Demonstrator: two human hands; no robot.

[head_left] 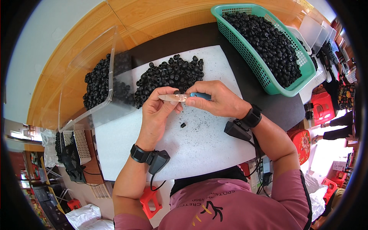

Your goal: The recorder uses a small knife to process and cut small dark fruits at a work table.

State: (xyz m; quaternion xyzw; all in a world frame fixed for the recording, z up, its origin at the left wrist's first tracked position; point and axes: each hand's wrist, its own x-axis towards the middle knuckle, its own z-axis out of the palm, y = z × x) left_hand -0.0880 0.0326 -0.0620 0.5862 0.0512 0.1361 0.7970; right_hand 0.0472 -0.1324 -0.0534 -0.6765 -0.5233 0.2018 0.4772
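Note:
Over the white sheet (207, 149), my hands meet close together. My right hand (220, 100) grips a small knife (201, 95) by its blue handle, the blade pointing left across the fingers of my left hand. My left hand (155, 115) pinches a small black rubber-looking part (177, 92) right at the blade; the fingers and blade partly cover it. Just beyond my hands lies a heap of similar black rounded parts (170, 74). Closer to me, a lone black scrap (183, 125) rests on the sheet among scattered dark crumbs.
To the left stands a clear plastic box (112, 78) with many black parts in it. A green basket (264, 82) full of them sits on the dark table (191, 37) at far right. Red stools (301, 143) and a person's legs (339, 128) show at right.

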